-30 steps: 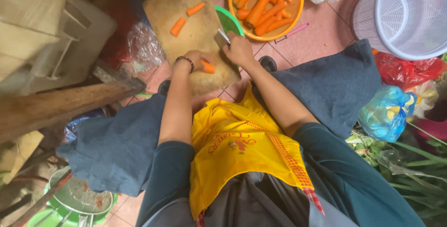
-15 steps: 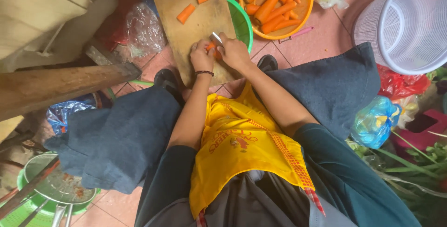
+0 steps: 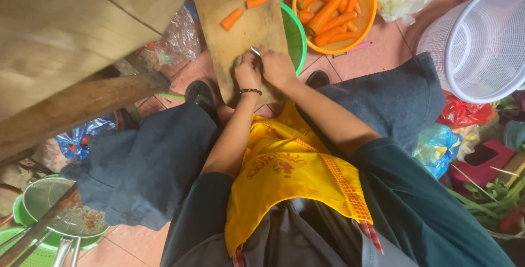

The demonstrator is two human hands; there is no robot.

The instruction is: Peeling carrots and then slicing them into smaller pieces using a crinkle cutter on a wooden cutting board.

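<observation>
A yellow apron (image 3: 284, 174) is lying across the person's lap, nearest the camera. Just beyond it, both hands are meeting at the near end of the wooden cutting board (image 3: 240, 26) on the tiled floor. The left hand (image 3: 247, 73), a dark bead bracelet at its wrist, is curling its fingers down onto the board; what it is pressing is hidden. The right hand (image 3: 278, 67) is closing around a knife (image 3: 255, 51), only a bit of blade showing. Farther up the board, two carrot pieces (image 3: 244, 11) are lying apart. Right of the board, a green bowl (image 3: 295, 32) is peeking out, then an orange bowl (image 3: 367, 21) of peeled carrots, then a white basket (image 3: 481, 42).
</observation>
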